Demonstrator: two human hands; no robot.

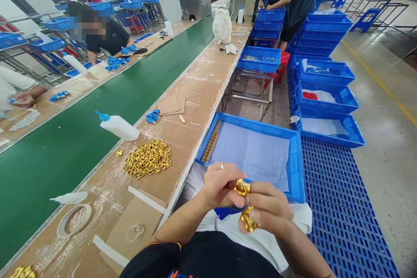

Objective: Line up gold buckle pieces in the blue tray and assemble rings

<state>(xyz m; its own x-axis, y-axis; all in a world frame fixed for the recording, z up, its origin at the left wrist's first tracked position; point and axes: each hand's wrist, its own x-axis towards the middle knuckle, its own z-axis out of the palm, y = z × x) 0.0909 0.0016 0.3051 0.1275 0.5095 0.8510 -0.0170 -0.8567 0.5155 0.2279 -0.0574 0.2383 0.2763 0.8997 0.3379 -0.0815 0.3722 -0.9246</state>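
My left hand [221,184] pinches a small shiny gold ring-like piece [242,187] between thumb and fingers. The fingertips of my right hand [272,208] touch or nearly touch that piece from the other side. A second gold piece [250,219], lumpy in shape, is gripped between the thumb and fingers of the right hand. Both hands are held over my lap, at the near edge of a blue tray [296,160]. White sheeting [250,145] lines the tray, and rows of small gold pieces [211,141] lie along its left side.
On the bench to my left are a pile of gold rings [148,158], a white squeeze bottle [119,127], a tape roll [74,220] and cardboard [130,226]. A green conveyor belt [107,95] runs beyond. Blue trays [329,95] are stacked at right. Other people work nearby.
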